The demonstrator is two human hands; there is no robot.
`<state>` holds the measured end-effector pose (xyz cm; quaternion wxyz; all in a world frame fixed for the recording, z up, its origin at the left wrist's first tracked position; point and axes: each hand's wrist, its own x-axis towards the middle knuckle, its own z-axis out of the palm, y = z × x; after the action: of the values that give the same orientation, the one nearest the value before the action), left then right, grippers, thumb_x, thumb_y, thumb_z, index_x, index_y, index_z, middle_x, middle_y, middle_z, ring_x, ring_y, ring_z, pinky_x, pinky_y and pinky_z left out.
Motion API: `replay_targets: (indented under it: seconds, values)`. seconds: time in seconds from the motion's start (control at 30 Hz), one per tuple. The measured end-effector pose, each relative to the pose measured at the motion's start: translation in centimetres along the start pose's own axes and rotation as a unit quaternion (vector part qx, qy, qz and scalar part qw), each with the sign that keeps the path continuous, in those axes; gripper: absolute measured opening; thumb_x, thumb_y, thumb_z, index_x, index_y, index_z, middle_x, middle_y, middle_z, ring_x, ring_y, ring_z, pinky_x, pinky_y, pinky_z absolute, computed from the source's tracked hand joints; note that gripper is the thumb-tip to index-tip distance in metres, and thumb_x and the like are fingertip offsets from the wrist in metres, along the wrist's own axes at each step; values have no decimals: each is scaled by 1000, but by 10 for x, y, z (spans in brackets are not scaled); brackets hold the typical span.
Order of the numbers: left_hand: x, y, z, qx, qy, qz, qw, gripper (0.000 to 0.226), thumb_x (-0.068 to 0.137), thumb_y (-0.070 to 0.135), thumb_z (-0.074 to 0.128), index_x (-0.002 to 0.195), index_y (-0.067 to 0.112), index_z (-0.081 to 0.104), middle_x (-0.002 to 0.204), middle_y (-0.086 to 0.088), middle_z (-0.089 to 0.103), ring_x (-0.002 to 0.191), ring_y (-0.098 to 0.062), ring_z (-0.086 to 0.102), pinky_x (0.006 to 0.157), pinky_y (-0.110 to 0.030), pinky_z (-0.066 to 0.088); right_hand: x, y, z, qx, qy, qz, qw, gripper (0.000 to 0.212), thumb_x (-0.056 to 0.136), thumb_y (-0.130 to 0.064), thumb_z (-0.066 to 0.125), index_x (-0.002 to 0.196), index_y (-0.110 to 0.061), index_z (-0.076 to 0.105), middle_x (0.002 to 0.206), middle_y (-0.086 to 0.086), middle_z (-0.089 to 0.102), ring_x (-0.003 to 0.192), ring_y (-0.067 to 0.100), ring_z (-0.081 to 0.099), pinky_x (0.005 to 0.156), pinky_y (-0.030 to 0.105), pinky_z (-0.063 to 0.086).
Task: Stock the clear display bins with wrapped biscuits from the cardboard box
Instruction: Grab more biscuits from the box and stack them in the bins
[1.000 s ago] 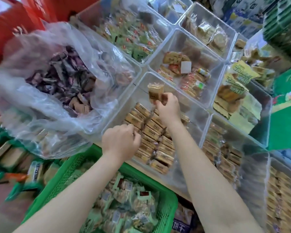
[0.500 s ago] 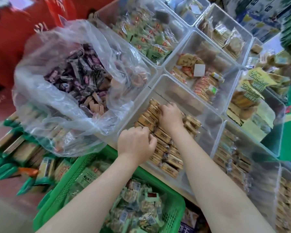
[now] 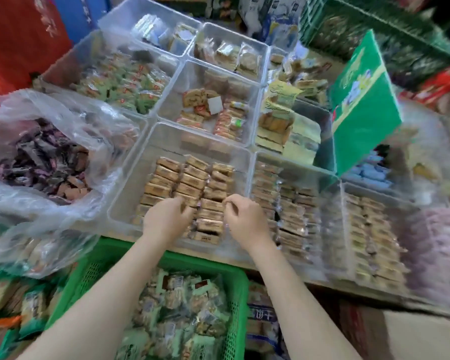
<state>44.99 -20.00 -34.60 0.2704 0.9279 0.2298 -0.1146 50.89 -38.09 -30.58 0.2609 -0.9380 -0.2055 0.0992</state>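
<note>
Single head-worn wide-angle view, looking forward and steeply down, close over the clear display bins [image 3: 130, 193], both forearms reaching in from the bottom edge

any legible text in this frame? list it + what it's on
None reads cleanly; the frame is motion-blurred.
Blue packet beside the green basket: white characters, too blurred to quote.
Yellow wrappers: print too blurred.
Green carton: pale artwork, no readable words.
Red boxes: pale marks, unreadable.
Wrapped biscuits in the clear bin: labels too small.
</note>
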Motion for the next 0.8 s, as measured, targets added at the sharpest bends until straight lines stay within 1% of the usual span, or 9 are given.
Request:
replay_targets:
  seconds: [0.1,0.17,0.23,0.37,0.43,0.5,0.6,0.7,0.8]
  values:
    - [-25,93,30,-51,-53,87,993,30,101,35,43,104,17,66,95,-4,70,82,-25,63,72,-36,53,-66,61,-69,18,106,84,991,18,100,-15,49,90,-15,64,73,-1,63,66,19,57,58,37,45]
    - [-50,162,55,-64,-98,154,981,31,103,36,44,109,16,67,101,-3,70,88,-25,63,74,-37,52,-117,107,-114,3,206,138,969,19,98,-16,51,83,-16,61,66,-2,59,61,21,55,54,34,39]
    - [-80,231,87,-45,-151,229,961,33,104,39,45,113,16,67,106,-3,70,95,-25,63,77,-37,51,-168,156,-155,10,287,216,933,18,95,-19,52,83,-15,65,69,2,64,64,23,56,56,34,39]
    - [-144,352,156,-8,-220,315,923,37,103,50,43,121,27,64,116,0,67,107,-25,62,85,-36,52,-259,265,-222,130,422,358,823,18,91,-22,54,83,-19,70,75,1,70,74,23,63,70,35,50]
    - [-175,406,187,1,-212,356,910,41,101,52,43,130,26,58,122,-2,60,113,-27,58,87,-38,50,-293,324,-247,205,483,412,745,18,87,-19,53,77,-21,67,67,0,67,61,20,61,61,29,50]
    - [-200,455,217,5,-172,408,897,48,99,53,47,138,25,52,131,-3,53,124,-28,50,95,-40,45,-320,383,-265,262,496,468,683,18,88,-12,52,77,-16,66,63,3,65,52,18,55,51,25,45]
    - [-225,525,260,53,-97,501,858,68,92,65,48,147,23,42,144,-4,46,134,-28,42,107,-45,36,-350,470,-271,315,455,533,640,18,91,-13,50,86,-11,68,82,9,70,69,24,63,61,33,50]
    - [-236,577,306,110,-30,533,838,84,88,70,53,153,22,30,148,-7,44,136,-29,41,109,-46,35,-363,544,-263,317,398,587,630,21,97,-16,53,107,-9,70,109,11,70,102,29,65,86,36,52]
    - [-235,598,348,196,5,509,838,98,86,73,54,158,19,16,151,-10,41,139,-30,39,111,-47,34,-364,593,-252,325,343,607,638,26,100,-18,55,121,-6,65,125,13,66,116,30,60,88,27,44]
